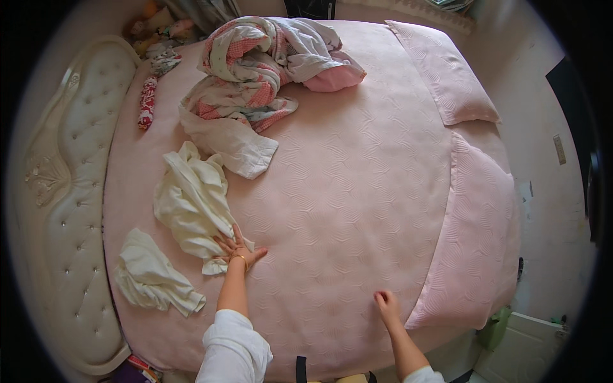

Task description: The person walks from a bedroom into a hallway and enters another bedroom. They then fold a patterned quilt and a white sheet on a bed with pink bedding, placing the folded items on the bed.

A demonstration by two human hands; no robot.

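My left hand (238, 251) lies with fingers spread on the lower end of a crumpled cream cloth (194, 201). A second cream cloth (152, 273) rests bunched to the left of that hand. My right hand (387, 304) is at the lower right over the pink quilted bedspread (345, 206), its fingers curled in; nothing is seen in it. Beyond the cream cloths lies a rumpled patchwork quilt (249, 86) in white and pink.
A tufted headboard (84, 191) borders the bed on the left. Two pink pillows (443, 72) (471, 239) lie along the right side. A red patterned cloth roll (147, 103) and soft toys (163, 31) are at the far left. A green container (495, 329) stands beyond the lower right corner.
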